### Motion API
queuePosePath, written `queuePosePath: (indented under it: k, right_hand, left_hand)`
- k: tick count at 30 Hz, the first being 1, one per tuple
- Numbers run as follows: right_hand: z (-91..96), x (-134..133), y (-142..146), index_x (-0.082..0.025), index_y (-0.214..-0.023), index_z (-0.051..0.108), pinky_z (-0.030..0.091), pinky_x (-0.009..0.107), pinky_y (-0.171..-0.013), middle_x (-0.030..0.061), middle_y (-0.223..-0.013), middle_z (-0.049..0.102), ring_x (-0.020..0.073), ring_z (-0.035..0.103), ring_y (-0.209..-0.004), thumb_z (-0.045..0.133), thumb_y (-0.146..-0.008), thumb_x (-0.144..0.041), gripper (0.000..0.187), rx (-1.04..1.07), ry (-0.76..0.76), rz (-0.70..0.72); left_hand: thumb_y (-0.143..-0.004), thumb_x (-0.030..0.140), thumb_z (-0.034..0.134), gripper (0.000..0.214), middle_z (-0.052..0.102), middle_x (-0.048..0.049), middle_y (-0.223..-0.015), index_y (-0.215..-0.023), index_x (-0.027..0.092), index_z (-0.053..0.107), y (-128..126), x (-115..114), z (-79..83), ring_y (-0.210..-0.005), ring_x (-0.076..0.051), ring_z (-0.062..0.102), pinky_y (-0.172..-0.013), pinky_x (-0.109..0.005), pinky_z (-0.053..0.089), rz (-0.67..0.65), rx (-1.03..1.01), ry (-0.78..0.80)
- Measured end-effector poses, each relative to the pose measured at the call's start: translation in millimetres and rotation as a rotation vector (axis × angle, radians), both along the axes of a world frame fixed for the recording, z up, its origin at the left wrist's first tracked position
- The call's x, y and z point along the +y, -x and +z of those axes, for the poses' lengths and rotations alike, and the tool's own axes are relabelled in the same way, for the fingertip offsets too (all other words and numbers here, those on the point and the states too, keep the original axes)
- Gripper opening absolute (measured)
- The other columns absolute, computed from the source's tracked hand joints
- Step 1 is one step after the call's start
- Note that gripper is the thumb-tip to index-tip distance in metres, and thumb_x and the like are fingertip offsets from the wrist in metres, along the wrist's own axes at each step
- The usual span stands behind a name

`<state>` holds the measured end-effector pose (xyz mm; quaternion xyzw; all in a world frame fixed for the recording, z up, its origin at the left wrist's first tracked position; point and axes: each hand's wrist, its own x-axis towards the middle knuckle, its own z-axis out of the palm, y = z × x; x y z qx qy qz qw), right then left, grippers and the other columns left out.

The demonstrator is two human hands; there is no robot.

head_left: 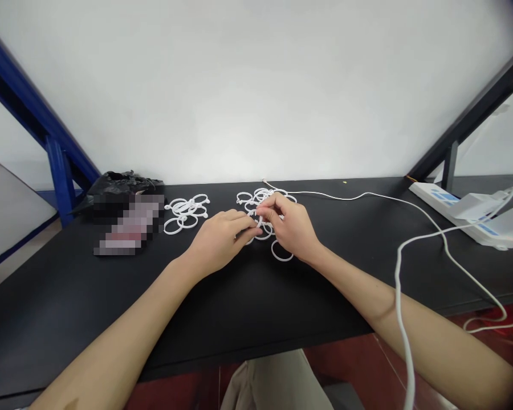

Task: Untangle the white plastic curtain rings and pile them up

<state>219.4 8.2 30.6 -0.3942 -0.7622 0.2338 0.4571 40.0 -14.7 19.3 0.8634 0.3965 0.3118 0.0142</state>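
My left hand [222, 239] and my right hand [293, 225] meet over a loose pile of white plastic rings [263, 234], several of which have small eyelets. Between the fingertips is a white plastic ring [260, 221], seen nearly edge-on and partly covered by the fingers. Thumb and fingers of both hands are closed in a pinch on it. One ring [282, 259] lies a little apart, just below my right hand. Left of my left hand, a second group of white rings [183, 212] overlaps on the black table.
The black table [239, 319] ends at a white wall. A black plastic bag [119, 185] and a blurred-out packet [132, 225] lie at the left. A white power strip [461, 213] with plugs sits at the right. A white cable [399, 279] crosses before my right forearm.
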Motion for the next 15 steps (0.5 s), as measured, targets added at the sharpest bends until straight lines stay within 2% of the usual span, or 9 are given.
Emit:
queuePosePath:
  k: [6, 9, 11, 15]
  right_hand:
    - [-0.2, 0, -1, -0.021, -0.082, 0.061, 0.045, 0.025, -0.066, -0.0031, -0.072, 0.065, 0.0114, 0.059, -0.066, 0.057, -0.092, -0.028, 0.012, 0.008, -0.009, -0.017]
    - [-4.9, 4, -3, -0.021, -0.106, 0.06, 0.048, 0.029, -0.075, 0.0002, -0.084, 0.069, 0.0147, 0.062, -0.077, 0.057, -0.093, -0.036, 0.02, -0.043, 0.006, -0.013]
    - [-8.3, 6, -5, -0.02, -0.117, 0.058, 0.048, 0.035, -0.085, 0.0045, -0.097, 0.069, 0.019, 0.06, -0.091, 0.061, -0.091, -0.039, 0.033, -0.183, -0.05, -0.009]
    - [-10.7, 8, -9, -0.02, -0.106, 0.067, 0.042, 0.045, -0.1, 0.0091, -0.111, 0.063, 0.0275, 0.049, -0.111, 0.071, -0.082, -0.042, 0.033, -0.542, -0.185, 0.09]
  left_hand:
    - [-0.097, 0.032, 0.049, 0.023, 0.066, -0.0001, -0.076, -0.083, 0.02, 0.063, -1, -1, 0.1, -0.076, -0.016, 0.056, -0.07, -0.029, 0.044, 0.014, -0.004, 0.001]
    - [-0.098, 0.033, 0.048, 0.022, 0.069, -0.002, -0.085, -0.091, 0.021, 0.065, 4, 4, 2.1, -0.08, -0.017, 0.058, -0.075, -0.031, 0.045, 0.09, -0.001, -0.047]
    - [-0.098, 0.034, 0.046, 0.024, 0.071, -0.0041, -0.089, -0.094, 0.021, 0.065, 13, 8, 3.5, -0.084, -0.021, 0.058, -0.078, -0.035, 0.045, 0.25, 0.047, -0.086]
    - [-0.094, 0.033, 0.045, 0.027, 0.071, -0.0116, -0.095, -0.094, 0.018, 0.068, 39, 15, 2.9, -0.097, -0.033, 0.056, -0.078, -0.044, 0.043, 0.688, 0.253, -0.054]
